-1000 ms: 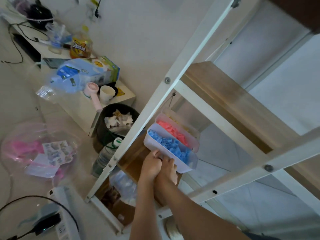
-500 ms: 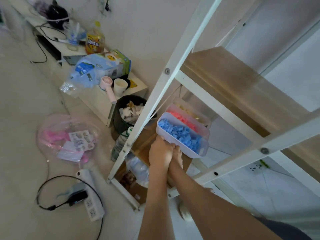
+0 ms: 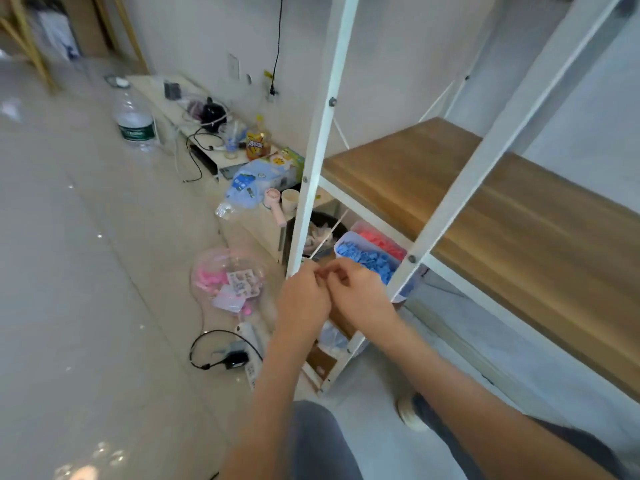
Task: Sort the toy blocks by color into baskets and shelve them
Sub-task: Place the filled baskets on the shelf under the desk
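Blue toy blocks (image 3: 372,259) in a white plastic basket (image 3: 341,241) under the brown wooden shelf board (image 3: 485,209), basket of red blocks (image 3: 379,237) just behind, left hand (image 3: 303,299) and right hand (image 3: 360,292) touching in front, fingers curled (pinching anything or not, cannot tell).

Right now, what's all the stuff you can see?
blue-block basket: one, white with blue blocks, lower shelf, front
red-block basket: one, pale with red blocks, right behind it
shelf unit: one, white frame with wooden boards, right side
water bottle: one, clear with green label, floor, far left
bin: one, black, beside the shelf unit
clear bag: one, pink things inside, floor
power strip: one, white, floor near the bag
hands: two, bare, left hand and right hand fingertips together before the shelf unit
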`<state>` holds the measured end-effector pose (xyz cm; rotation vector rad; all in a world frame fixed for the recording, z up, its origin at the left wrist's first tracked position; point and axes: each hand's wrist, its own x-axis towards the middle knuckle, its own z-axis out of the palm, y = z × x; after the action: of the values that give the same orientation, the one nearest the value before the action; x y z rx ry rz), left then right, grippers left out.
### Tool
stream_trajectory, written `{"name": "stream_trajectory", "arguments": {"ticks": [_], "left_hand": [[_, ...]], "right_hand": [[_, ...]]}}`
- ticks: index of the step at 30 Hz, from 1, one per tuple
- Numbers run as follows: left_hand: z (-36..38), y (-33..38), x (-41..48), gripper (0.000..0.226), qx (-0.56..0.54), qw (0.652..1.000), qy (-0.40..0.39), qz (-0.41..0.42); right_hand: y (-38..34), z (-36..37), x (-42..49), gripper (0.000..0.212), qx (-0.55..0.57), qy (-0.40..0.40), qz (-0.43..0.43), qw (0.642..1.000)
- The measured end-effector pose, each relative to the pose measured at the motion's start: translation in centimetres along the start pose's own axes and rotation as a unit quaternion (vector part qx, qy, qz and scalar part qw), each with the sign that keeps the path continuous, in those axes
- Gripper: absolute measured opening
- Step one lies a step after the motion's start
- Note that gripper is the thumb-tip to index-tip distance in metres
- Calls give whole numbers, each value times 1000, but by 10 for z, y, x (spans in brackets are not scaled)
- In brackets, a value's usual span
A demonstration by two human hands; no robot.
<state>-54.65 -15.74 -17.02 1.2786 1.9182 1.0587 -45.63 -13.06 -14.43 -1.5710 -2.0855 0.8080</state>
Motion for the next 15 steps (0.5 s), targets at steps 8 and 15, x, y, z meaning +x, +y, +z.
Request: {"name": "stream_trajectory", "arguments": {"ticks": [8,15], "left_hand": [[7,112,-81,15,65,983,-11,169],[89,195,-127,16,60,951,-98,286]], "right_hand": [[4,-124,-109,23,113,78,-52,989],[72,-227,-174,15,36,234,19,971]]}}
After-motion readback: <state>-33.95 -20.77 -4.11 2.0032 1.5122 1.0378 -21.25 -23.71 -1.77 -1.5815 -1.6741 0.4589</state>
